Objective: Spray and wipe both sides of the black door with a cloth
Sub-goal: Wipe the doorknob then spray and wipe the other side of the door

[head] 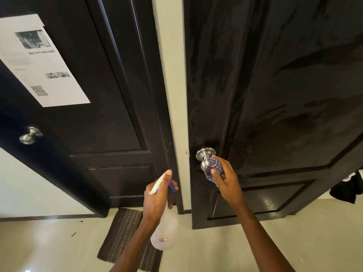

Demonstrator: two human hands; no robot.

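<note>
The left hand (157,201) has its grip curled round a spray bottle (164,230). The right hand (225,179) pinches a checked cloth (214,165) against the doorknob (205,160) at the left edge of the wet-streaked black door (284,95).

Wet-streaked black door (284,85), checked cloth (215,167) bunched against its knob (205,159).

Plenty of open panel on the wet black door (294,75) above and right of the right hand (225,177); only the steel knob (204,160) sticks out there, with the checked cloth (215,167) bunched against it. The left hand (157,199) with the spray bottle (164,232) fills the gap by the white frame strip (172,95). Low down, a doormat (125,232) lies on the floor, and dark fabric (347,189) hangs past the door's right edge.
</note>
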